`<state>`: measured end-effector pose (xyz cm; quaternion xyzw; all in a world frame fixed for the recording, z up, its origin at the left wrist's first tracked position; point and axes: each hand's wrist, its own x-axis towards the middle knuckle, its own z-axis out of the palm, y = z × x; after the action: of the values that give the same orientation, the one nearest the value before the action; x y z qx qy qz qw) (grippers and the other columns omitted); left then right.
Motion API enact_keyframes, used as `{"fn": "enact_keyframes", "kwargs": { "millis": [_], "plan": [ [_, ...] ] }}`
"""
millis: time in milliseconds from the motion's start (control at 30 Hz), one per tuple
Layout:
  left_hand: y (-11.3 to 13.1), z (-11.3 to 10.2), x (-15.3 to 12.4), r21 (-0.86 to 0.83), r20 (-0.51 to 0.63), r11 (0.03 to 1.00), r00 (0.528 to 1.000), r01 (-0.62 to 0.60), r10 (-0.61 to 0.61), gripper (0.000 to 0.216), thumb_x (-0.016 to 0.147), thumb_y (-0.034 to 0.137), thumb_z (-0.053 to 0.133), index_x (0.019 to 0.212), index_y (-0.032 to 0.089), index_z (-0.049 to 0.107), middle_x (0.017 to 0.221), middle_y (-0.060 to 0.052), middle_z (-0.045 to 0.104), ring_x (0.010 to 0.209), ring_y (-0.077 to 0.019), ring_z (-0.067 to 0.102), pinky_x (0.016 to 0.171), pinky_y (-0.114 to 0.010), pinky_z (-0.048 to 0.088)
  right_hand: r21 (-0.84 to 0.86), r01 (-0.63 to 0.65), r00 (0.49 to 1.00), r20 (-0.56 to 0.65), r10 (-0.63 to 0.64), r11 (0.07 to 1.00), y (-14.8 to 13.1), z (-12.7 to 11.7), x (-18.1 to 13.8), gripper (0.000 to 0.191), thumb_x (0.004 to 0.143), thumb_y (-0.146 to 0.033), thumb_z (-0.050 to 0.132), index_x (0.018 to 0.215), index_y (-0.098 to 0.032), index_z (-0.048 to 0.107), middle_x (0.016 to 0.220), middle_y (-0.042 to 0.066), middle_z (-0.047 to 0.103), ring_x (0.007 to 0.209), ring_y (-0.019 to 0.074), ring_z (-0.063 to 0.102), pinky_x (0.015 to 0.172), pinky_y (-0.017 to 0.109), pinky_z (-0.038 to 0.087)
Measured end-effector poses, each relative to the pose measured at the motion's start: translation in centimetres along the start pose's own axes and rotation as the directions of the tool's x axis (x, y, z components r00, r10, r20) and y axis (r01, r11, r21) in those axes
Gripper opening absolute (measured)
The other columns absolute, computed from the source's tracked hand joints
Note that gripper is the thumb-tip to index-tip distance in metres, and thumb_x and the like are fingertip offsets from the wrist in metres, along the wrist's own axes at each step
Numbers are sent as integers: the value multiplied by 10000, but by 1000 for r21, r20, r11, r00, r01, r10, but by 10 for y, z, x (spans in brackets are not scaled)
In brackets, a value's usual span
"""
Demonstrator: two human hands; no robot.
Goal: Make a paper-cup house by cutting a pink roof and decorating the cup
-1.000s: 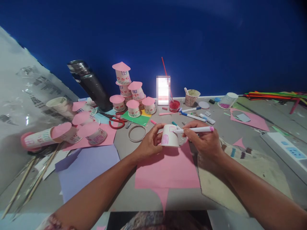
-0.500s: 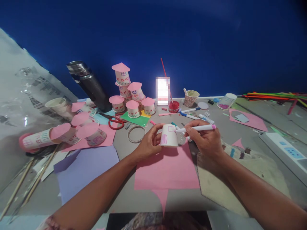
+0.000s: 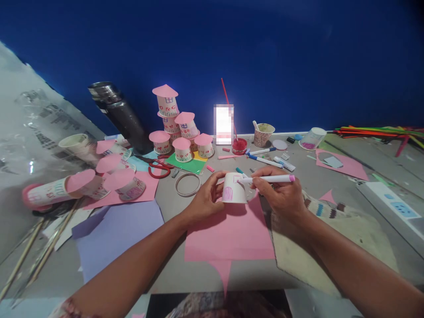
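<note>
My left hand [image 3: 209,193] grips a white paper cup [image 3: 236,194] by its left side, the cup turned upside down above a pink paper sheet [image 3: 228,238]. On the cup are a scribbled purple-pink arch and a small square outline in the same colour. A white felt-tip marker [image 3: 276,179] with a pink end lies between the fingers of my right hand [image 3: 281,190]. Its tip meets the cup wall at the square, where a line runs inside the outline. The fingers of my left hand behind the cup are partly hidden.
Decorated cups with pink cone roofs [image 3: 166,101] stand stacked at the back left. Red-handled scissors [image 3: 159,170], a tape ring [image 3: 187,184] and a dark flask [image 3: 121,115] are on the left. To the right lie a cloth [image 3: 331,243], loose markers [image 3: 265,160] and a power strip [image 3: 397,205].
The marker tip has shifted left and slightly down, from the square's right edge to inside it. My right hand moved a little left with it; the cup stays nearly still.
</note>
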<state>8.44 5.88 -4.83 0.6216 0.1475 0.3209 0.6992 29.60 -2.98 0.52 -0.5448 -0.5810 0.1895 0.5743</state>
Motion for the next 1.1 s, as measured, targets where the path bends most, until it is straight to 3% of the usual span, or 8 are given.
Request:
{"fn": "enact_keyframes", "kwargs": {
  "millis": [167, 400, 833, 1100],
  "plan": [
    [-1, 0, 0, 30, -1, 999, 1000, -11, 11, 772, 688, -4, 722, 1390, 265, 544, 1484, -112, 568, 1442, -339, 571, 1137, -415, 505, -3, -14, 999, -47, 14, 1000, 2, -1, 1, 95, 917, -263, 700, 852, -221, 755, 708, 0, 736, 636, 160, 658, 604, 281, 510],
    [0, 2, 0, 28, 23, 999, 999, -42, 42, 733, 730, 3, 710, 1391, 277, 548, 1461, -100, 593, 1413, -323, 600, 1151, -431, 502, -18, -6, 1000, -26, 5, 1000, 2, -1, 1, 90, 920, -259, 704, 854, -224, 756, 737, -4, 738, 622, 149, 642, 605, 278, 504],
    [2, 0, 0, -2, 4, 1000, 1000, 5, -5, 749, 701, 12, 735, 1380, 270, 550, 1495, -112, 578, 1441, -338, 572, 1140, -428, 505, -44, 28, 998, 49, -26, 999, -5, -4, 3, 135, 910, -277, 686, 808, -210, 743, 672, -2, 730, 597, 150, 649, 573, 265, 484],
    [2, 2, 0, 21, 4, 1000, 1000, 2, -2, 728, 719, 41, 763, 1378, 258, 544, 1486, -124, 594, 1403, -335, 604, 1141, -437, 506, -38, 20, 1000, 24, -19, 999, -4, -3, 2, 138, 905, -279, 686, 802, -210, 746, 693, 10, 736, 620, 158, 654, 597, 273, 505]
  ]
}}
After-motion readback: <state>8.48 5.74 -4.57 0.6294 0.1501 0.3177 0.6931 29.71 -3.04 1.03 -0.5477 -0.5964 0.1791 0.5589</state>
